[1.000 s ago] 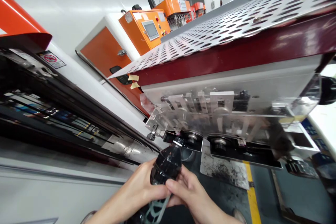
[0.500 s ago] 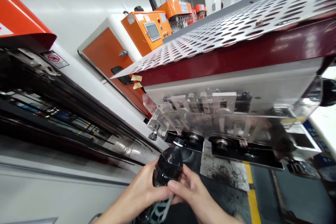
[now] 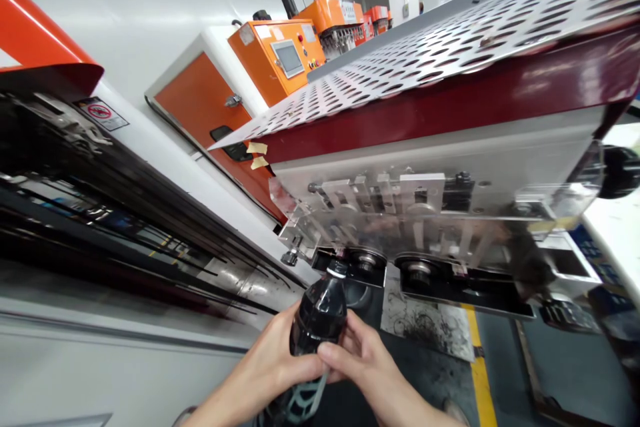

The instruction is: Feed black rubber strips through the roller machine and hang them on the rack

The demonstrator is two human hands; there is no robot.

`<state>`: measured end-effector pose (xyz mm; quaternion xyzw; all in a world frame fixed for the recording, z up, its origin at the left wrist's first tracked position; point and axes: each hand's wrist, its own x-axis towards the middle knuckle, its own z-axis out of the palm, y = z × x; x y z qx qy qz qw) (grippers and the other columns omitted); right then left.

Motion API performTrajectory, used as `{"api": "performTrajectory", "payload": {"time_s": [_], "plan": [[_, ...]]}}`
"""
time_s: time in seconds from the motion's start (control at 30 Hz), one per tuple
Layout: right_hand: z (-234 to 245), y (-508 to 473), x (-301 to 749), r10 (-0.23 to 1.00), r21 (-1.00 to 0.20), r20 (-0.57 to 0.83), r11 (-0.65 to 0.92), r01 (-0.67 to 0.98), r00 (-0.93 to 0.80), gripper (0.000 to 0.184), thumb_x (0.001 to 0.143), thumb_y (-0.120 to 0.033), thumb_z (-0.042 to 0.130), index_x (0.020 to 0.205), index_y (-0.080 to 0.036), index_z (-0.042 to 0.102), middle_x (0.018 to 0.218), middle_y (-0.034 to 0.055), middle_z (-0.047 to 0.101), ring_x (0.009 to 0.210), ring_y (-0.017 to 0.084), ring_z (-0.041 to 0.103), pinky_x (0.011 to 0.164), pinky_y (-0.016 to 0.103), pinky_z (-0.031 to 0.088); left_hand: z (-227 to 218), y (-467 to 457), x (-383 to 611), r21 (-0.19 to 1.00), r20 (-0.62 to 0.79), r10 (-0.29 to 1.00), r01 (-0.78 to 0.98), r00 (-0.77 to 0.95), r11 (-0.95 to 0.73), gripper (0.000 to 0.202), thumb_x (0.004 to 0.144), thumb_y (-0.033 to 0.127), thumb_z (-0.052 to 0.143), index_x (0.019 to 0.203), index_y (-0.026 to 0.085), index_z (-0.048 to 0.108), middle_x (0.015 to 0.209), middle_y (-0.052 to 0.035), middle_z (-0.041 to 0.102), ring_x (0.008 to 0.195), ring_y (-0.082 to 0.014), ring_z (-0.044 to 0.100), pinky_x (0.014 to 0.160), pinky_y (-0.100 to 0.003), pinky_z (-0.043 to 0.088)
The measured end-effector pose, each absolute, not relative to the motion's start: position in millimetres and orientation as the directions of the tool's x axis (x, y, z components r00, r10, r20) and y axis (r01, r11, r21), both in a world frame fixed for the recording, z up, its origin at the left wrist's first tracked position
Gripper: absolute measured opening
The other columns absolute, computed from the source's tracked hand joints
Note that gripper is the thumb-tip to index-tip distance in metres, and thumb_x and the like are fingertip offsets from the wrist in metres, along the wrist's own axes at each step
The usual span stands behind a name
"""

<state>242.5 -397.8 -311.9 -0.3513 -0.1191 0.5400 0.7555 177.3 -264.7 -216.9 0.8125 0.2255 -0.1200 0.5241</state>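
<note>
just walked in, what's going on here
A person holds a dark plastic bottle with both hands, the left hand around its left side and the right hand at its right side. The bottle has a white ring at its neck, which points away from the person. Ahead is a machine with a clear guard below a perforated white panel; an orange control box stands farther back.

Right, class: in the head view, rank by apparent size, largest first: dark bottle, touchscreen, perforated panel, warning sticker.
1. Perforated panel
2. Dark bottle
3. Touchscreen and warning sticker: too alike to rank
</note>
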Motion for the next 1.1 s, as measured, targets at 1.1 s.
{"api": "performTrajectory", "payload": {"time_s": [1.1], "plan": [[-307.7,-400.2,246.9,0.894,-0.677,-0.209,0.159,-0.719,0.395,0.052,0.072,-0.043,0.077,0.116,-0.020,0.059,0.112,0.0068,0.063,0.115,0.026,0.055,0.078,0.032,0.053,-213.9,-266.7,178.4,0.823,-0.419,0.211,0.468,0.883,-0.322,0.043,0.070,0.014,0.064,0.113,0.016,0.060,0.098,-0.0011,0.065,0.093,-0.0218,0.056,0.083,-0.028,0.047]]}}
